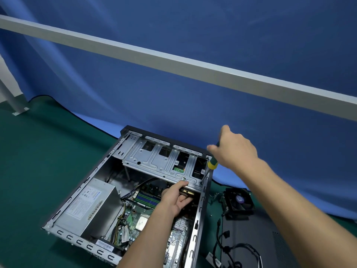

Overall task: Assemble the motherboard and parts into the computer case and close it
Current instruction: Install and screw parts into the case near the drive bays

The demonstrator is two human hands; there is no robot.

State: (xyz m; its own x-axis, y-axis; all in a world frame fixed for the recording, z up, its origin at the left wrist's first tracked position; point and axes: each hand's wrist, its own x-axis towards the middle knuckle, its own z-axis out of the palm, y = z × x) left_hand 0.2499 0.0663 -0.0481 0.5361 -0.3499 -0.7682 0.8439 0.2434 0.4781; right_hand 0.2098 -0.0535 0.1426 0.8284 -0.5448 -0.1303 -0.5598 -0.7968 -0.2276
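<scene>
Green-matted bench: inside the open computer case [63, 207] our left hand [176, 198] grips the drive cage [160, 163], right hand [234, 149] clasps the screwdriver [212, 163]; cooler fan [238, 201] and side panel [251, 238] wait beside it.

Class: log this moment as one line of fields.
right hand: grips green-and-yellow screwdriver, tip on silver metal drive cage | left hand: under cage edge | open grey computer case

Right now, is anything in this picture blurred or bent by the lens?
Head view: the right hand on the screwdriver is smeared by motion at the fingers; the left hand inside the computer case is sharp; the wide lens bows the white bar; lighting is even, without strong glare.
</scene>
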